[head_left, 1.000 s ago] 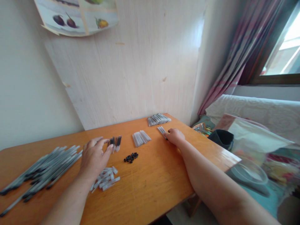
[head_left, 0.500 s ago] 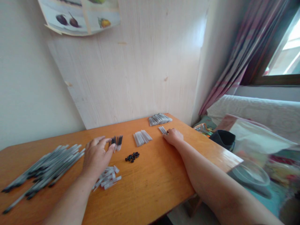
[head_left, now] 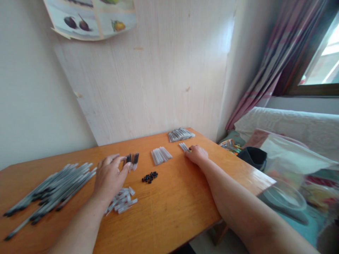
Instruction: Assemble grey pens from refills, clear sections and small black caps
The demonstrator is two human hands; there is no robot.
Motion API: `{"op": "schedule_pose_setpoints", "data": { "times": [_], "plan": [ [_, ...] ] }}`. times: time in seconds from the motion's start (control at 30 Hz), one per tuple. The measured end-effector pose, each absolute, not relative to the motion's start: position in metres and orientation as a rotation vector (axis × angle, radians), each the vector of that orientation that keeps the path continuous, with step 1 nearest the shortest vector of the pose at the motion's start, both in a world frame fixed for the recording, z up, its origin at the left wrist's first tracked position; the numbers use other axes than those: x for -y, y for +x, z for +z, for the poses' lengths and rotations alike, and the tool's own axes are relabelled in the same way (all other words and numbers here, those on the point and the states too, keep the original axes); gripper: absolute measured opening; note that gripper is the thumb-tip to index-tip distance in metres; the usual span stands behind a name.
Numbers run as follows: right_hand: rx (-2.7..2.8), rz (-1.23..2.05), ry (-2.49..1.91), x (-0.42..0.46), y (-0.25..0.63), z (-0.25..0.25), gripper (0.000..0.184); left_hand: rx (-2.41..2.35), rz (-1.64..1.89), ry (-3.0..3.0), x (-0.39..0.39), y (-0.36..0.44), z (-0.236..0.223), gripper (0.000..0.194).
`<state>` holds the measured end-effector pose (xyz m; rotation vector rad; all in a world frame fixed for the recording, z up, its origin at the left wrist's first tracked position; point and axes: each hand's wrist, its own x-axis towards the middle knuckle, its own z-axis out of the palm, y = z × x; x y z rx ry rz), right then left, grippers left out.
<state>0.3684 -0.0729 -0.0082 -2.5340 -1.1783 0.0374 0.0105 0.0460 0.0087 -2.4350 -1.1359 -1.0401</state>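
My left hand [head_left: 109, 176] reaches over the table, thumb and fingers apart, beside a small group of black ink refills [head_left: 135, 158]. Its thumb and fingertips touch or almost touch the nearest refills. At the far right, my right hand [head_left: 198, 154] has its fingers bent around the near ends of a few slim pale pen tubes [head_left: 183, 146]; part of the fingers is hidden. Between the hands lie a bundle of clear pen barrels [head_left: 161, 155] and a heap of small black plugs [head_left: 149, 177]. Short translucent caps [head_left: 125, 200] are piled by my left wrist.
Long grey tubes with black ends [head_left: 58, 187] lie heaped on the left of the wooden table [head_left: 164, 218]. A row of slim pens [head_left: 181, 134] sits at the back corner. Right of the table are a black container [head_left: 252, 157] and a clear plastic tub [head_left: 284, 197].
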Motion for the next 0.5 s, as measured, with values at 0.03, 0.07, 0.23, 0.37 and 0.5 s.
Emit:
{"op": "schedule_pose_setpoints", "data": {
  "times": [0.03, 0.07, 0.23, 0.37, 0.5],
  "plan": [
    [1.172, 0.042, -2.531, 0.073, 0.368, -0.008, 0.045, 1.137, -1.040, -2.438, -0.046, 0.011, 0.009, 0.042],
    [1.166, 0.046, -2.526, 0.074, 0.368, -0.008, 0.045, 1.140, -1.040, -2.440, -0.046, 0.011, 0.009, 0.042],
    [1.112, 0.037, -2.502, 0.076, 0.367, -0.005, 0.048, 1.162, -1.058, -2.452, -0.047, 0.009, 0.009, 0.039],
    [1.093, -0.036, -2.466, 0.077, 0.364, -0.002, 0.047, 1.219, -1.100, -2.471, -0.054, 0.004, 0.011, 0.037],
    [1.139, -0.098, -2.413, 0.077, 0.358, 0.000, 0.041, 1.365, -1.135, -2.515, -0.061, -0.003, 0.013, 0.035]
  ]
}}
